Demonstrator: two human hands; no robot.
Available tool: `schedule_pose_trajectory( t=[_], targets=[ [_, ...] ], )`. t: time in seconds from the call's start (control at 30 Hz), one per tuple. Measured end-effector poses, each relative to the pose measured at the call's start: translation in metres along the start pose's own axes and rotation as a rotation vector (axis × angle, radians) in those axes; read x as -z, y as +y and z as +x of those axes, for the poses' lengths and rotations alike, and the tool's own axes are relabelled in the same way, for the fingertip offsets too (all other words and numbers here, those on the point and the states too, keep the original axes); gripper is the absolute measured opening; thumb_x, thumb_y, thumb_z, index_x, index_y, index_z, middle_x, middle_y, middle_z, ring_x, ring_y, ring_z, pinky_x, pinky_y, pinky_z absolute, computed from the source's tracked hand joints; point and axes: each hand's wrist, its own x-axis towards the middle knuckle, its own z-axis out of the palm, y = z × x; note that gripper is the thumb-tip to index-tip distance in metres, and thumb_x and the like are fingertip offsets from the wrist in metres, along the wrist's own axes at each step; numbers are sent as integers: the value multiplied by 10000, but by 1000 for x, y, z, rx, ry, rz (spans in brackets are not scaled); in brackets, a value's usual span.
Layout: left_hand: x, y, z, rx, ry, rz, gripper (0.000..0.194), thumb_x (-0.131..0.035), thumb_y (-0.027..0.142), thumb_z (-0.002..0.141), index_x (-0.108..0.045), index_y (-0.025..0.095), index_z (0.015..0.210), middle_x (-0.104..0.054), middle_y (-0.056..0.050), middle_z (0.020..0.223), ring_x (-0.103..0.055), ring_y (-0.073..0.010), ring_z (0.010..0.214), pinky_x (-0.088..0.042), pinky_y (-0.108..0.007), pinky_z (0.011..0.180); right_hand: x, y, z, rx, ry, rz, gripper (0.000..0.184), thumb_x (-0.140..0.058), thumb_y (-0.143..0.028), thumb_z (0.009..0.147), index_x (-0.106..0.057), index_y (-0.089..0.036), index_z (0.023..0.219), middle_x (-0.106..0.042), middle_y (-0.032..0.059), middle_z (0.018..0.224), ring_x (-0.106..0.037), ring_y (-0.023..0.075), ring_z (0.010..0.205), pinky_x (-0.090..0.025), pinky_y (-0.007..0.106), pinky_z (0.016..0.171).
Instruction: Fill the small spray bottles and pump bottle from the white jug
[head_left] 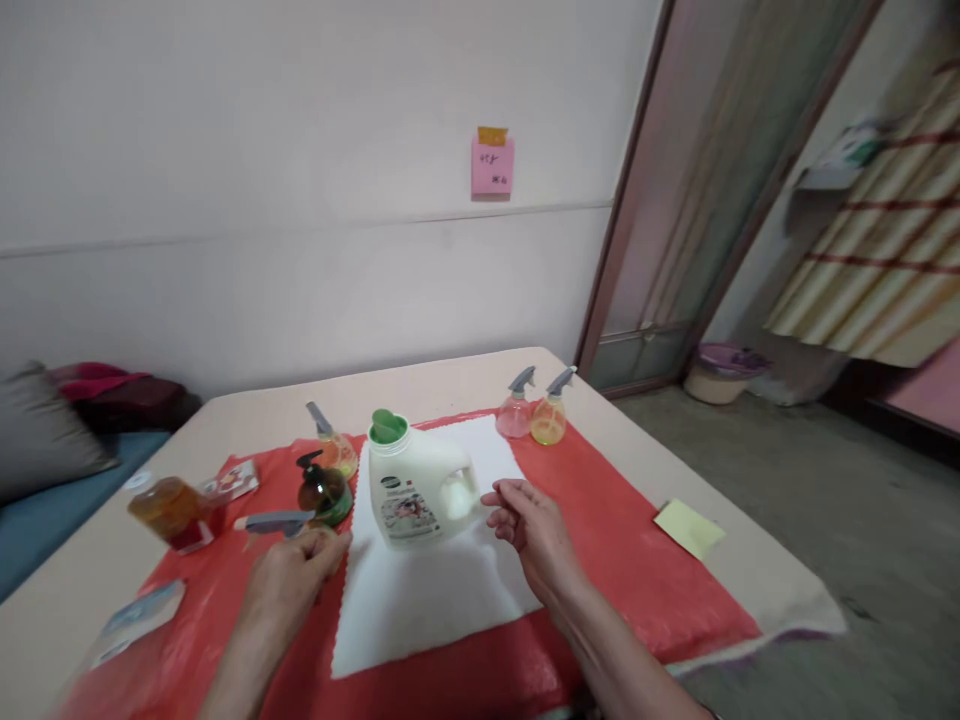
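Note:
My left hand [291, 572] is closed at the neck of a spray bottle with a grey trigger head [276, 522]; the hand hides most of its body. My right hand [529, 525] holds nothing, its fingers loosely bent and apart, just right of the handle of a white detergent jug [409, 510]. That jug has an uncapped top with a green spout [388, 427] and stands on a white cloth [420, 625]. Beyond my left hand are a dark pump bottle [324, 492] and a spray bottle with orange-yellow liquid [335, 450].
A red sheet [622, 545] covers part of the table [780, 580]. Two spray bottles, one pink [514, 415] and one yellow [549, 422], stand at the back right. An amber bottle [169, 510] and a blurred packet [142, 615] are on the left; yellow sticky notes [690, 528] lie right.

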Motion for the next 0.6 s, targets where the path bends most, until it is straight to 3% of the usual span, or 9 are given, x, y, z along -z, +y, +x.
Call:
schedule_pose_trajectory(
  t=[0.07,0.2,0.3,0.4,0.5,0.6],
  targets=[
    [-16,26,-4,-37,12,-55,552,-537,727,758,-556,235,508,-624,-39,503,-603,-226,551,-409,-302,590,11,-4,9,62,81,-9,439,-812,-545,648,-646,-196,856,-742,46,824,-619,118,596,-445,247,548],
    [-35,54,-10,-108,232,-28,481,-500,630,850,-549,239,574,-655,-8,569,-585,-195,606,-359,-271,598,37,-8,38,181,247,-95,409,-775,-552,692,-637,-214,877,-730,43,908,-657,151,709,-513,287,643],
    [-37,53,-10,-122,303,-60,442,-498,589,885,-574,244,620,-675,9,616,-573,-178,618,-354,-256,605,58,-10,74,256,392,-232,399,-733,-487,789,-623,-201,1044,-703,48,986,-671,183,847,-545,349,798],
    [-36,47,-9,-120,325,-96,428,-507,572,895,-584,245,630,-677,13,624,-567,-171,618,-360,-253,616,75,-14,119,310,527,-404,433,-670,-418,895,-578,-187,1250,-629,91,1250,-628,231,1064,-517,466,948],
    [-38,43,-7,-145,364,-91,401,-517,547,902,-599,248,647,-674,15,628,-569,-170,636,-362,-253,634,86,-19,162,382,568,-543,488,-645,-429,918,-545,-209,1342,-519,110,1438,-527,293,1269,-439,549,1063],
    [-42,41,-4,-198,415,-78,382,-532,532,896,-602,252,645,-671,15,627,-574,-169,625,-364,-258,650,93,-24,196,436,563,-635,544,-652,-443,907,-514,-216,1382,-456,114,1505,-463,319,1340,-386,571,1105]
  ],
)
